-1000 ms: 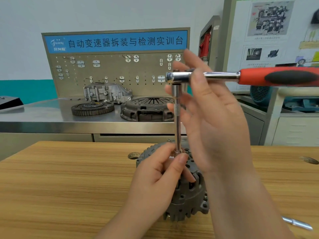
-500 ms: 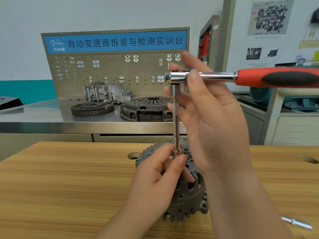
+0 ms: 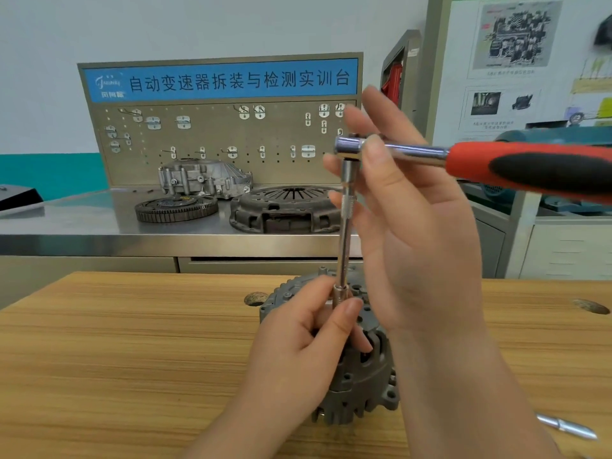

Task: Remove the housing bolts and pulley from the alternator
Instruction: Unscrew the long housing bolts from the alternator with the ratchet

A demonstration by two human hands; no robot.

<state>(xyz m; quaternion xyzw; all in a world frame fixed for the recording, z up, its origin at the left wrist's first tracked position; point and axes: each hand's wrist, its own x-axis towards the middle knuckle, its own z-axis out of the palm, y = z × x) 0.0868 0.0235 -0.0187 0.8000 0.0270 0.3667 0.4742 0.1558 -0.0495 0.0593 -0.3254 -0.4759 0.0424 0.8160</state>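
A grey alternator (image 3: 361, 385) stands on the wooden table (image 3: 132, 359), its finned housing facing up. A chrome extension bar (image 3: 344, 246) rises straight from its top to a ratchet (image 3: 530, 167) with a red and black handle that reaches off to the right. My left hand (image 3: 298, 352) pinches the socket (image 3: 338, 293) at the bar's lower end, covering the bolt beneath it. My right hand (image 3: 420, 243) holds the ratchet by its head, thumb on the chrome neck and fingers spread behind. The pulley is hidden.
A short metal pin (image 3: 566, 430) lies on the table at the right. Behind the table, a steel bench carries a clutch cover (image 3: 284, 207), a toothed flywheel (image 3: 175, 208) and a cast housing (image 3: 205, 178) before a pegboard (image 3: 215, 134).
The ratchet head has shifted slightly right and its handle now dips lower at the right end. Both hands keep their hold.
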